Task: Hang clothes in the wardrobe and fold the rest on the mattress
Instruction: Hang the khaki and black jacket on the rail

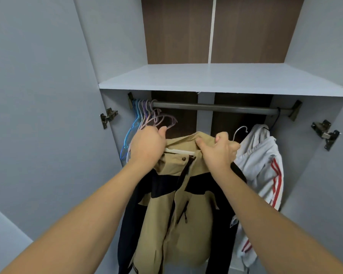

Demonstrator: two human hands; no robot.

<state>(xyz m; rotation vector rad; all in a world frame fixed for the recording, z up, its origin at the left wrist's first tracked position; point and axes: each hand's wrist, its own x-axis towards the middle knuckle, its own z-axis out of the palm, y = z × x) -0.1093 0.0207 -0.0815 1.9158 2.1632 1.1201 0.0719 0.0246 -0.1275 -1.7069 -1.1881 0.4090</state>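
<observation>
Holding the jacket [178, 194] up inside the wardrobe [48, 115], both hands grip its tan collar below the rod [216, 108]. The left hand [147, 147] is curled over the collar's left shoulder, thumb raised; the right hand [219, 151] pinches the collar fabric on the other side, fingers bent round it. A pale hanger [176, 151] shows as a bar just under the collar, so the jacket seems already threaded on it, though I cannot tell where its hook sits. A white hook [240, 131] rises just beside the right hand; whether it belongs to this hanger or to the white top [263, 165] hanging at the right is unclear.

To do this step well, I judge the shoulders should be seated squarely on the hanger before lifting. The hook should go onto the bare middle stretch of rod, between the spare hangers [147, 117] bunched at the left end and the white top. 1 hand should support the jacket's weight until the hook is fully over the rod, since the heavy fabric could slide off 1 side.
</observation>
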